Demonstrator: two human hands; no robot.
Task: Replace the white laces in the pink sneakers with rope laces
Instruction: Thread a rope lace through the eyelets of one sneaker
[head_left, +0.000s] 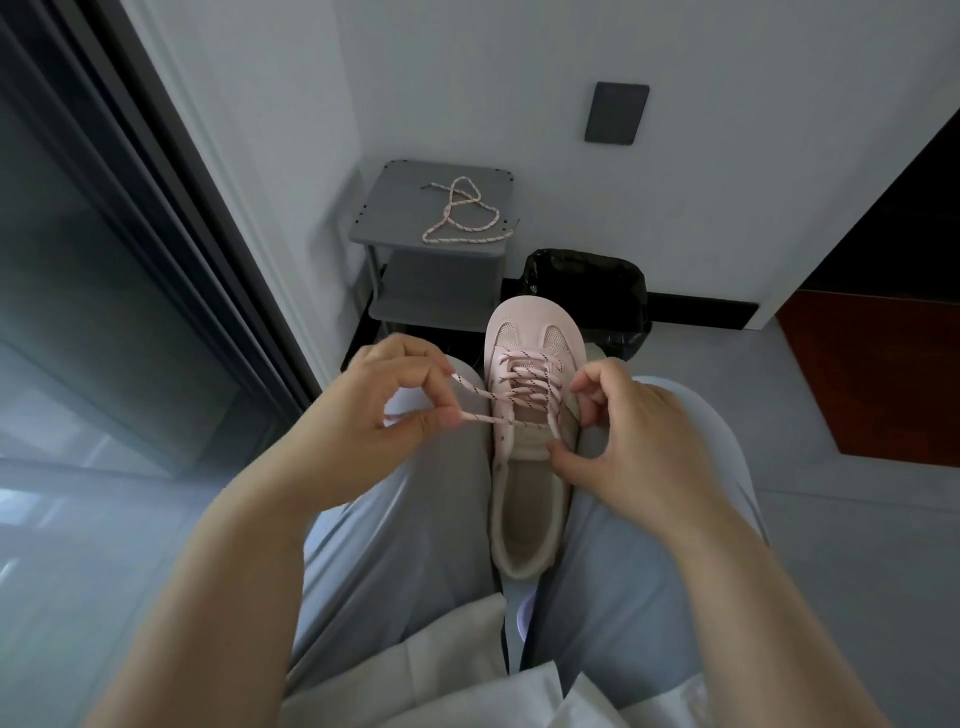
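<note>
In the centre of the frame, a pink sneaker (524, 449) was held upright between the thighs of a seated person, its toe pointed toward the top of the picture and its opening toward the bottom. A pink rope lace (527, 387) flecked with dark marks was seen threaded in crossing rows through the eyelets. To the left of the shoe, the left hand (374, 410) was raised over the thigh, and the left run of the lace was pinched between its thumb and forefinger, a short tail showing past the thumb. At the right edge of the lacing, the right hand (639, 436) was set with its fingers curled, the thumb tip placed against the collar where the right run of the lace came down; whether that strand was actually pinched could not be told. Light blue-grey trousers (415, 519) were worn. Above the sneaker, in the upper middle of the frame, a second rope lace (460, 218) was laid in loose loops on a grey shelf unit (400, 202). Just right of the shelves, a black-lined bin (587, 291) was stood against the wall, partly hidden by the toe. Higher up, a dark wall plate (616, 111) was fixed.
</note>
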